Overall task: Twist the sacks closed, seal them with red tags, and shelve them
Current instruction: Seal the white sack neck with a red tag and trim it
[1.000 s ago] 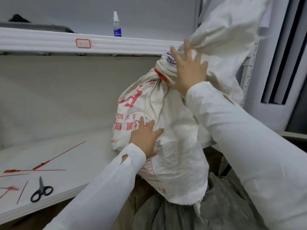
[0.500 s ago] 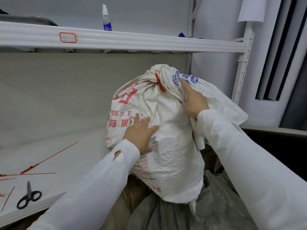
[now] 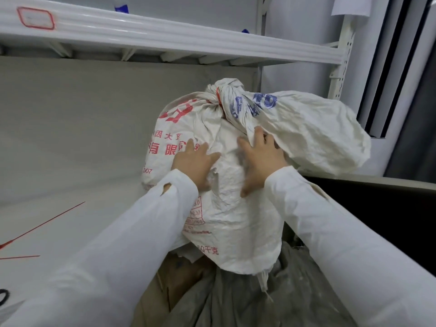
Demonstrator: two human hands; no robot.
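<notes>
A white woven sack [image 3: 236,208] with red and blue print leans on the edge of the white lower shelf [image 3: 70,220]. Its neck is twisted shut and a red tag [image 3: 217,96] circles it. The loose top of the sack flops over to the right. My left hand [image 3: 194,162] presses flat on the sack's front by the red lettering. My right hand [image 3: 260,159] lies on the sack just under the drooping top, fingers spread, fingertips tucked under a fold.
Loose red tags [image 3: 44,224] lie on the lower shelf at the left, with black scissors [image 3: 2,297] at the frame's edge. An upper shelf [image 3: 165,38] runs overhead, carrying a spray bottle [image 3: 120,7]. Grey and brown sacks [image 3: 212,293] lie below.
My right hand came down from the sack's raised top to its body, and the loose top fell over to the right. My left hand stayed on the front. The view moved closer.
</notes>
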